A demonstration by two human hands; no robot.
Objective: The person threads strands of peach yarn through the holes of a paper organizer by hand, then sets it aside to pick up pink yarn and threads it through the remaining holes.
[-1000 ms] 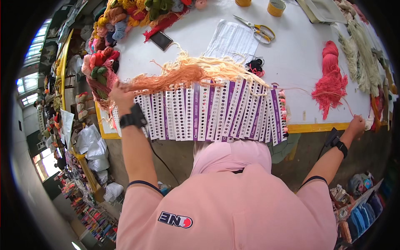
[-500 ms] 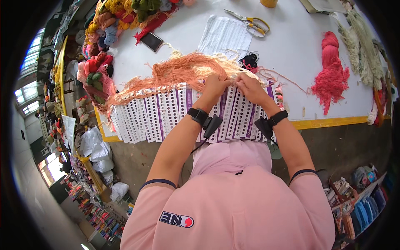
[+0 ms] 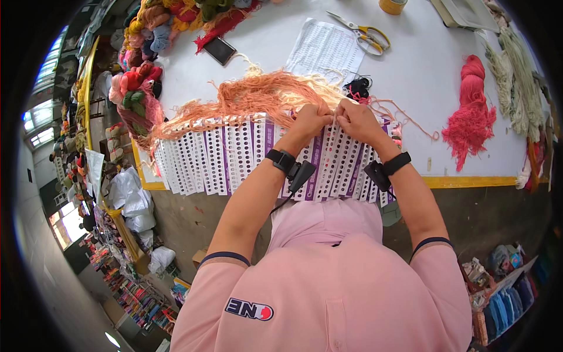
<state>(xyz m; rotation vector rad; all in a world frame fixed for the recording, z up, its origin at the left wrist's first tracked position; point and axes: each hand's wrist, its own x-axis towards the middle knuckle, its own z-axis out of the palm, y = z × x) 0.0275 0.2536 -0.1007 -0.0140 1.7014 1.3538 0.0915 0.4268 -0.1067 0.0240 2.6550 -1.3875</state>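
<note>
A row of overlapping white and purple cards with punched holes lies along the near edge of the table. Salmon-orange yarn hangs over their top ends, with cream yarn behind it. My left hand is closed in a pinch on yarn at the top of a card. Close against it, my right hand pinches too, its fingers curled at the same spot. The fine strand between the fingertips is mostly hidden. Beyond my right hand lies a small black bundle of thread.
Yellow-handled scissors lie by a printed sheet and a phone farther back. A pink-red skein rests at the right, pale skeins on the table's right edge. Colourful skeins are heaped at left.
My hands have come closer together, fingertips meeting at the card's top. My right fingers have curled in more. The whole view has shifted slightly.
</note>
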